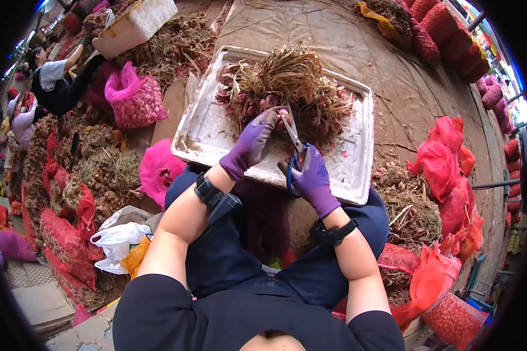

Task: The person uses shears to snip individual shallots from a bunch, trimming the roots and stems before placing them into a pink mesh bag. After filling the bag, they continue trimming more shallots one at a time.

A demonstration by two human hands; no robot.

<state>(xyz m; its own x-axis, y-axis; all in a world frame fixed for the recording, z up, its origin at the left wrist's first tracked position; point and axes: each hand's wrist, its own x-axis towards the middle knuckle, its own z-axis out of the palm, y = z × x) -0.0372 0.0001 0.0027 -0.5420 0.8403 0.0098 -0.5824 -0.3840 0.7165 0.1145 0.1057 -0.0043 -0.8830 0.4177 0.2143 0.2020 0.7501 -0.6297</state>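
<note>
My left hand (pixel 252 140), in a purple glove, is closed with a shallot (pixel 284 115) at its fingertips. In my right hand (pixel 313 178), gloved alike, is a pair of scissors (pixel 294 134) with blue handles. Its blades are parted and point up beside the shallot. Just beyond both hands lies a large bunch of shallots (pixel 287 76) with dry straw-like stems. The bunch rests in a white foam tray (pixel 366 140) across my lap, with small skins and bits scattered on its floor.
A pink net bag of shallots (pixel 137 105) stands at upper left, near a seated person (pixel 55 79). Heaps of dried stems (pixel 108 167) lie to the left. On the right are red net bags (pixel 445 158) and another stem pile (pixel 410 205). A white plastic bag (pixel 120 245) sits by my left elbow.
</note>
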